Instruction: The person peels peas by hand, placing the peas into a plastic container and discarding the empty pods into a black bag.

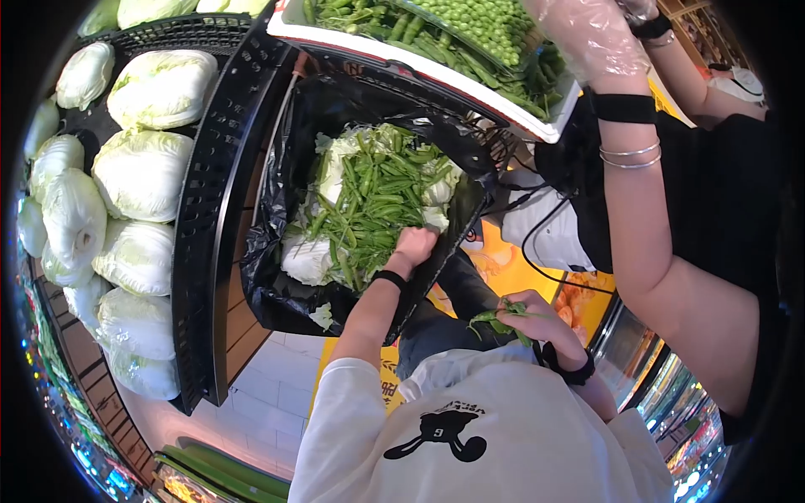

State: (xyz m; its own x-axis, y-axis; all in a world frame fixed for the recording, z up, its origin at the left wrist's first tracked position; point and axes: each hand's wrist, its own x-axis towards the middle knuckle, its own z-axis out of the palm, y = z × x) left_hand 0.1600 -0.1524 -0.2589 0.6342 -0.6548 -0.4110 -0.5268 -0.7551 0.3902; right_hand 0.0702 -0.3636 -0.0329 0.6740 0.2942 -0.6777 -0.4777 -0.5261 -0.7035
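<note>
My left hand [416, 246] is closed and reaches into a bin lined with a black plastic bag [277, 285]. Its fingers curl down at the edge of a heap of green pea pods [369, 184], and what they grip is hidden. Pale cabbage leaves [306, 258] lie around and under the pods. Nearer my body, to the right of the bin, my right hand [534, 318] is closed around a small bunch of pea pods [500, 323], whose ends stick out past the fingers.
A black crate [189, 277] of napa cabbages [144, 173] stands at left. Beyond the bin sits a white foam box [402, 52] with pods and shelled peas [486, 29]. At right, a co-worker's plastic-gloved hand [591, 38] is over the box. A dark cable [537, 243] hangs nearby.
</note>
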